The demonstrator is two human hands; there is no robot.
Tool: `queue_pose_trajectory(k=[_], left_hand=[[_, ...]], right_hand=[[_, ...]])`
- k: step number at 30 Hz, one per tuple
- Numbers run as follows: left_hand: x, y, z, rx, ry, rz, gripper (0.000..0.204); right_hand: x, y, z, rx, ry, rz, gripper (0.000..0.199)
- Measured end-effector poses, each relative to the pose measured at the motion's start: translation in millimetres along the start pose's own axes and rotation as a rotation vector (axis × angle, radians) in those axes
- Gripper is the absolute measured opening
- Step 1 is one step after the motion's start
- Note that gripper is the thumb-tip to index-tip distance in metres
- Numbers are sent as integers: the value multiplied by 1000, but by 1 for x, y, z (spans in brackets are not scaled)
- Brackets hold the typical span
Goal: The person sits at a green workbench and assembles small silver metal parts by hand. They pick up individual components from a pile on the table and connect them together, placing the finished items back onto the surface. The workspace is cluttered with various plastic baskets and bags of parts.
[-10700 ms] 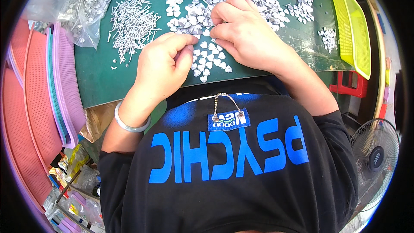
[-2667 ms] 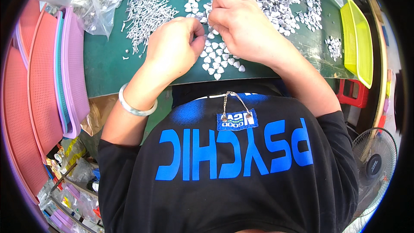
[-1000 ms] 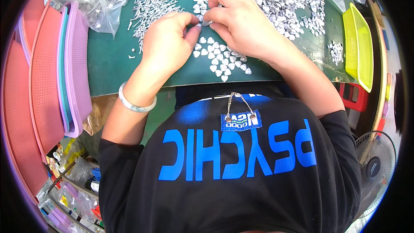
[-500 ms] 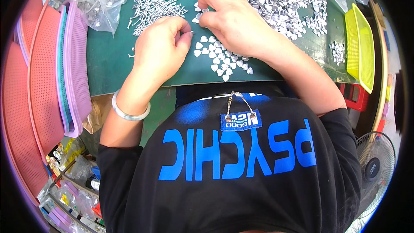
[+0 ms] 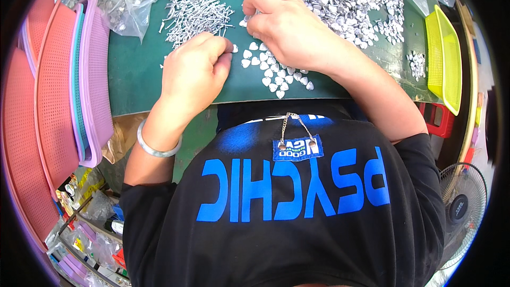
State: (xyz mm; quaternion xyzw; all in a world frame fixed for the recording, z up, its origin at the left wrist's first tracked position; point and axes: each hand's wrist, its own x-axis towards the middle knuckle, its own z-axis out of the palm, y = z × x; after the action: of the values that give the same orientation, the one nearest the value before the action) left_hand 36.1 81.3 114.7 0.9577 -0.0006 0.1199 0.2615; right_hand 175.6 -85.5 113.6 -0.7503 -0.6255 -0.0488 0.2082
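Note:
My left hand is closed in a pinch of thumb and forefinger, with a small silvery-white heart-shaped piece at the fingertips. Just beyond it lies a heap of thin silver pins, some touching the knuckles. At the near left edge of the large pile of silver heart pieces, my right hand is bent over the table, forefinger and thumb apart. I make out nothing held in it. A smaller cluster of white hearts lies below that hand, toward the near edge of the green table.
A clear plastic bag of metal pieces sits at the far left. Pink and purple baskets stack along the left side. A yellow-green basket stands at the right edge, beside a small group of pieces. A fan stands lower right.
My left hand has moved slightly down toward me, away from the pins, and the heart at its fingertips shows more clearly. My right hand has barely shifted.

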Motion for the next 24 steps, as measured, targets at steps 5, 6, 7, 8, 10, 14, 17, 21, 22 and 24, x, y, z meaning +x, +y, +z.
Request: queue_pose_trajectory(k=[5,6,7,8,10,14,17,21,22,24], left_hand=[[-7,-4,2,-74,73,-4,14],[-7,-4,2,-68,72,7,15],[-8,-4,2,-71,65,8,15],[-9,-3,2,-74,57,9,15],[-10,-1,1,-64,32,-3,15],[-9,4,1,-65,4,-56,15],[-10,5,2,-67,8,-67,15],[-8,7,0,-45,-46,-26,16],[-7,7,1,-52,-43,-20,16],[-4,7,2,-67,-36,-10,16]], right_hand=[[0,0,3,-2,76,41,19],[-1,0,2,16,78,63,20],[-2,0,0,8,73,54,21],[-3,0,-3,0,68,46,23],[-7,-1,-6,-27,53,29,26],[-15,-6,-13,-25,16,18,27],[-16,-2,-20,-17,60,49,29],[-22,1,-25,-58,69,98,30],[-25,0,-23,-77,53,88,29],[-28,-3,-23,-105,19,58,24]])
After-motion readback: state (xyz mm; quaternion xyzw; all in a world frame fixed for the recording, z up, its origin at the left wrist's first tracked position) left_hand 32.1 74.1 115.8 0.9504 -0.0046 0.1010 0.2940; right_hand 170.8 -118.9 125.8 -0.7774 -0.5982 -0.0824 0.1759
